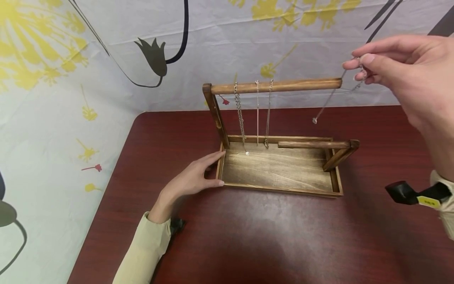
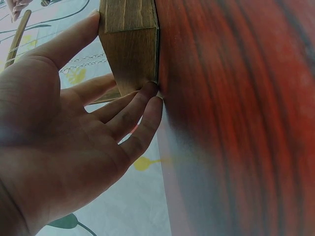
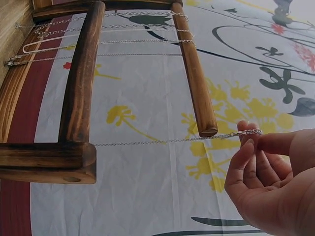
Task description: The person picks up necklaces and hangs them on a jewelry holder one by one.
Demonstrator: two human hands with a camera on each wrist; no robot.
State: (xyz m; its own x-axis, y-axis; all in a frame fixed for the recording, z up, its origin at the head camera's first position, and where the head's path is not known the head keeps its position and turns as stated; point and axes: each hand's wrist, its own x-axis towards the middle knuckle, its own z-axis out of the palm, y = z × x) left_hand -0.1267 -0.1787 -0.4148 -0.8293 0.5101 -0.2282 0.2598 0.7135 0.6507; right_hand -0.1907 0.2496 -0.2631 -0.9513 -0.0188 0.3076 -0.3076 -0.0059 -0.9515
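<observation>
A wooden jewelry stand (image 1: 276, 165) has a tray base, a long upper bar (image 1: 301, 85) and a shorter lower bar (image 1: 308, 144). My left hand (image 1: 191, 173) grips the tray's left end, thumb at the front corner and fingers along the side wall (image 2: 130, 59). Beyond the upper bar's free right end, my right hand (image 1: 408, 75) pinches a thin silver necklace (image 3: 167, 141) between thumb and fingers. Its small clear pendant (image 1: 314, 120) dangles behind the lower bar. The chain passes close by the bar's tip; I cannot tell whether they touch.
Several silver necklaces (image 1: 257, 112) hang from the left half of the upper bar, their lower ends near the tray floor. A dark red tabletop (image 1: 269, 236) carries the stand. Behind and to the left hangs a white flower-printed cloth (image 1: 117, 23).
</observation>
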